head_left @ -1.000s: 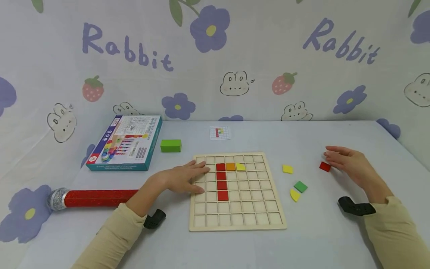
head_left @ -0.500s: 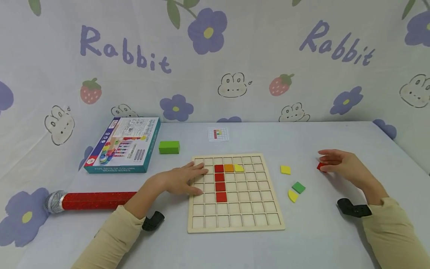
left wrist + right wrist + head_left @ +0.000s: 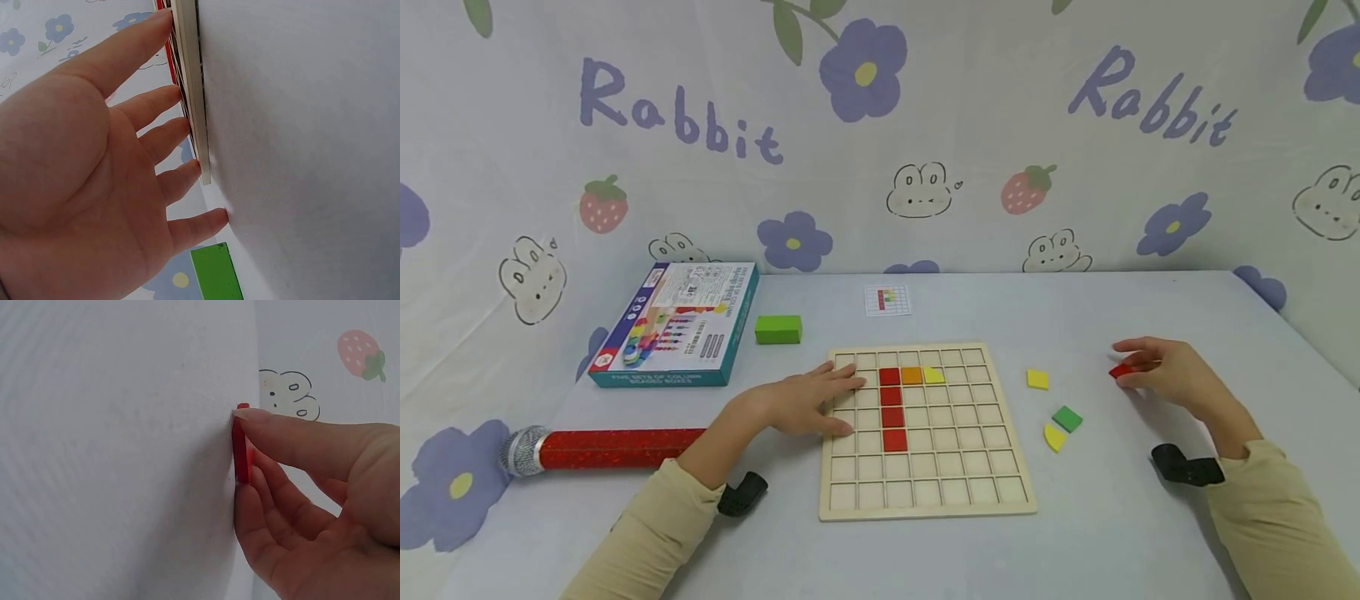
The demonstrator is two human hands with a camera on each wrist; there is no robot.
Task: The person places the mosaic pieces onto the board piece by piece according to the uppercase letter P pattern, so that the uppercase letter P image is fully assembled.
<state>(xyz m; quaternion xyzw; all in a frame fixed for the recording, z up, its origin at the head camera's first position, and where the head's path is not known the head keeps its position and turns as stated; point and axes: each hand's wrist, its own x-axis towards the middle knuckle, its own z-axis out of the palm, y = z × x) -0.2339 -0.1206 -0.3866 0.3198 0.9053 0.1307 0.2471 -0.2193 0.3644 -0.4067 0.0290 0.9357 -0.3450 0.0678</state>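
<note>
My right hand [image 3: 1176, 377] pinches a small red square tile [image 3: 240, 450] between thumb and fingers, close to the tabletop at the right. My left hand [image 3: 801, 400] lies with spread, straight fingers on the left edge of a wooden grid board [image 3: 928, 502]. In the left wrist view its fingertips [image 3: 172, 97] touch the board's side. On the board, a column of several red tiles [image 3: 892, 417] stands in the third column. An orange tile [image 3: 912, 376] and a yellow tile [image 3: 934, 376] continue the upper row to the right.
Right of the board lie a yellow square tile [image 3: 1037, 380], a green tile [image 3: 1067, 418] and a yellow rounded tile [image 3: 1055, 437]. Behind it are a pattern card [image 3: 887, 300] and a green block [image 3: 778, 330]. A boxed set [image 3: 677, 325] and red microphone [image 3: 617, 448] are at left.
My right hand has come down over the loose red tile, closed its thumb and fingers on it and tilted it. The left hand stays on the board's edge.
</note>
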